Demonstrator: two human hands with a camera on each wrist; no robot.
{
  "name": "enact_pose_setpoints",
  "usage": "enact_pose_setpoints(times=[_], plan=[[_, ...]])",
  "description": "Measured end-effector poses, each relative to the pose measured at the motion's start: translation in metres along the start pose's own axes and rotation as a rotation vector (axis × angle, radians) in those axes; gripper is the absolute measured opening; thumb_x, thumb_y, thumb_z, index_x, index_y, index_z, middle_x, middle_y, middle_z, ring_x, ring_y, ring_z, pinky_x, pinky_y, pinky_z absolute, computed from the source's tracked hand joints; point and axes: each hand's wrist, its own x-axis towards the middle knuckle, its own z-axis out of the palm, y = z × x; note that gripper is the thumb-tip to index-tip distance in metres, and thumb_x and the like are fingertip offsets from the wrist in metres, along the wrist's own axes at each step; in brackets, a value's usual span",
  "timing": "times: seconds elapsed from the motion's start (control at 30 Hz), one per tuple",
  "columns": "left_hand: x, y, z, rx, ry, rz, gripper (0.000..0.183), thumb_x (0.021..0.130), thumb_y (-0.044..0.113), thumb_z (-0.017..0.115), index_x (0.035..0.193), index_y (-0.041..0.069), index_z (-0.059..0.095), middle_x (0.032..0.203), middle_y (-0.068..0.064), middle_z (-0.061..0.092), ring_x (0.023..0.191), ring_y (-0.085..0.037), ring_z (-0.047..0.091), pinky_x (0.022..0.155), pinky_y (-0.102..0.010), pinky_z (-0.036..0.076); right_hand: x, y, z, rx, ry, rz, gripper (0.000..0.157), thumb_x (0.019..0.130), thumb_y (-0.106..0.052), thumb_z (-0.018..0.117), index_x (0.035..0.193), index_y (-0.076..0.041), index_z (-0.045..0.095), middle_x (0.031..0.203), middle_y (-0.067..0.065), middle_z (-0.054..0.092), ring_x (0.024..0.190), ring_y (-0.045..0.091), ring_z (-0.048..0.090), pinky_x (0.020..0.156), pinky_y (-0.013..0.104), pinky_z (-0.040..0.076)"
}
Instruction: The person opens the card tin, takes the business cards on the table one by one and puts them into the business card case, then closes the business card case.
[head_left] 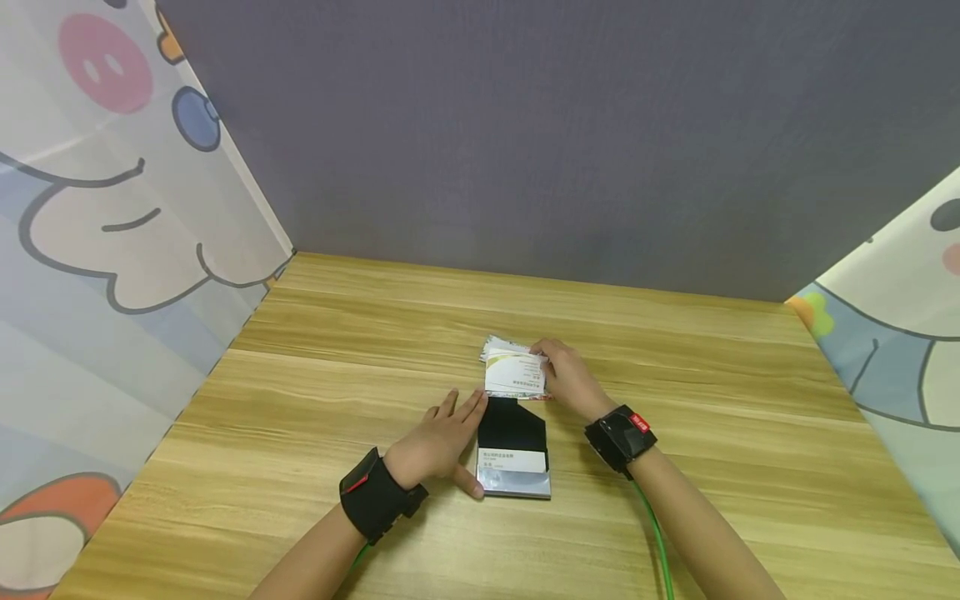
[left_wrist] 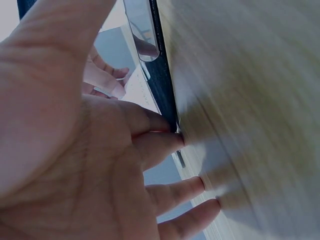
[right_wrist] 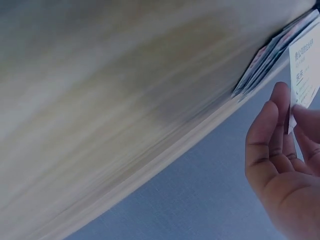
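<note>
A black business card holder [head_left: 513, 427] lies with its flap turned up on the table, a white card [head_left: 513, 461] tucked in its lower part. My left hand [head_left: 442, 437] rests along its left side, fingers spread, with fingertips at the flap and thumb at the lower corner. Just beyond the holder is a small pile of business cards [head_left: 498, 344]. Between thumb and fingers my right hand [head_left: 573, 379] pinches a white business card [right_wrist: 305, 70] by its edge, raised from the pile in the right wrist view.
The wooden table [head_left: 315, 400] runs back to a grey panel [head_left: 525, 150]. Cartoon-printed curtains [head_left: 135, 233] hang at both sides. A green cable [head_left: 656, 533] trails from the right wristband [head_left: 621, 439] across the table.
</note>
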Motion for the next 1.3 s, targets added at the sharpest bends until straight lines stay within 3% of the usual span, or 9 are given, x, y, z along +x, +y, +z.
enact_pose_setpoints(times=[0.23, 0.83, 1.3], plan=[[-0.001, 0.000, 0.001, -0.002, 0.009, 0.007, 0.126, 0.054, 0.054, 0.078, 0.148, 0.007, 0.009, 0.155, -0.008, 0.008, 0.138, -0.042, 0.007, 0.106, -0.058, 0.021, -0.004, 0.000, -0.005, 0.052, 0.008, 0.000, 0.024, 0.084, 0.012, 0.047, 0.102, 0.003, 0.059, 0.101, 0.017, 0.061, 0.078, 0.021, 0.053, 0.064, 0.027, 0.042], [-0.001, 0.000, 0.002, -0.007, 0.011, 0.003, 0.123, 0.054, 0.053, 0.079, 0.147, 0.006, 0.013, 0.155, -0.009, 0.008, 0.139, -0.042, 0.006, 0.106, -0.057, 0.021, -0.022, -0.011, -0.012, 0.022, -0.021, -0.055, 0.022, 0.082, 0.011, 0.053, 0.098, -0.001, 0.062, 0.092, 0.012, 0.063, 0.061, 0.012, 0.042, 0.055, 0.022, 0.035], [-0.002, 0.000, 0.000, 0.008, 0.007, 0.005, 0.123, 0.055, 0.053, 0.078, 0.147, 0.004, 0.013, 0.155, -0.009, 0.007, 0.139, -0.041, 0.007, 0.106, -0.056, 0.021, -0.037, -0.021, -0.017, 0.051, -0.119, 0.018, 0.022, 0.082, 0.009, 0.053, 0.099, -0.001, 0.061, 0.091, 0.011, 0.059, 0.068, 0.014, 0.046, 0.056, 0.022, 0.037]])
